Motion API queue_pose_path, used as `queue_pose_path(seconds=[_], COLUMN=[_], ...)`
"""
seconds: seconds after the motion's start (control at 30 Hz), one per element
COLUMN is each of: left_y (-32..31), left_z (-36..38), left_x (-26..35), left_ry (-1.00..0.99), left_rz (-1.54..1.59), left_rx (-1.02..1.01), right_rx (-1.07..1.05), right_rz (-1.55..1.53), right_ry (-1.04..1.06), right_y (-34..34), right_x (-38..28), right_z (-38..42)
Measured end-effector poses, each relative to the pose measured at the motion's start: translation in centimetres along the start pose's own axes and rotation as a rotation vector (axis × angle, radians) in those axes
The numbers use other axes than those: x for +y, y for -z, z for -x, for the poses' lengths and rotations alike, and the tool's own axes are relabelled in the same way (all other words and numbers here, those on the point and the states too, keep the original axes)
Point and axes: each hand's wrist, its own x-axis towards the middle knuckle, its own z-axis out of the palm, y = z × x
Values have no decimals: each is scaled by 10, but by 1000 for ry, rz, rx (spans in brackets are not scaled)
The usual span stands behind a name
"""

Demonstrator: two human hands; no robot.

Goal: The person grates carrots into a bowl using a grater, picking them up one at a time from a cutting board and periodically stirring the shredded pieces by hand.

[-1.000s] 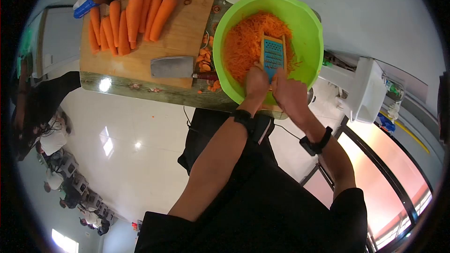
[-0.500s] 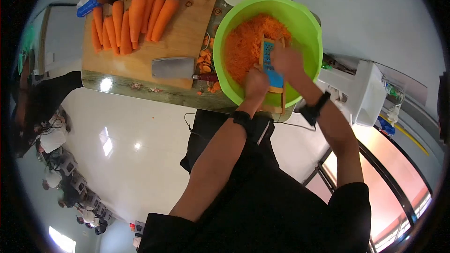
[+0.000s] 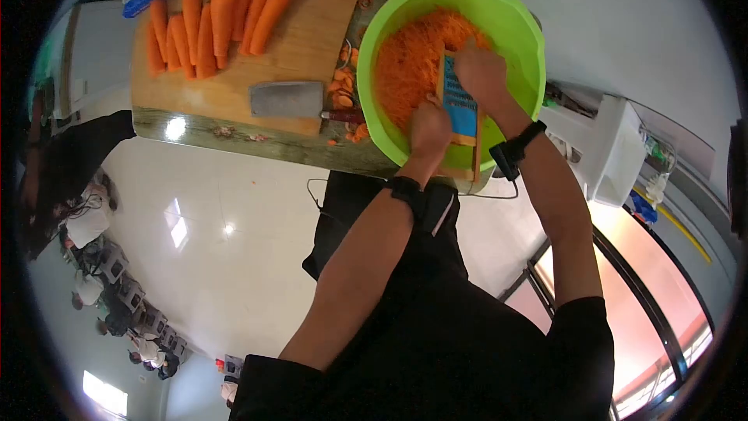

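Grater (image 3: 461, 113) slants inside green bowl (image 3: 514, 27), lower end over the near rim, shredded carrot (image 3: 409, 58) heaped beside it. Left hand (image 3: 430, 129) clamps the grater's lower left edge, fingers curled tight; right hand (image 3: 481, 70) bears on its upper face, fingers bunched, anything under them hidden. Cleaver (image 3: 287, 99) lies on cutting board (image 3: 312, 39) near whole carrots (image 3: 210, 19).

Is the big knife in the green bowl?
No, the knife lies flat on the wooden cutting board, beside the green bowl, not in it.
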Motion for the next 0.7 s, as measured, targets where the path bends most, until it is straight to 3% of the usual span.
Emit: queue_pose_path(seconds=[0.07, 0.13, 0.3, 0.37, 0.43, 0.53, 0.63, 0.7], left_y=[8, 13, 20, 20, 21, 24, 40, 35], left_z=[-3, -5, 0, 2, 2, -1, -6, -5], left_x=[2, 11, 14, 15, 13, 20, 24, 23], left_ry=[24, 193, 151, 107, 163, 257, 299, 256], left_rz=[-46, 261, 143, 51, 278, 320, 276, 235], left_rx=[-23, -87, -124, -102, -29, -76, -234, -226], right_rx=[-217, -315, -520, -428, -256, -131, -158, -220], right_rz=[-138, -86, -171, -188, -184, -47, -78, -89], right_ry=[-250, -233, -315, -256, -186, -47, -177, -202], right_y=[24, 48, 97, 86, 57, 5, 18, 37], right_x=[-17, -34, -67, -54, -34, -2, -8, -20], right_z=[4, 32, 80, 60, 32, -1, -10, 8])
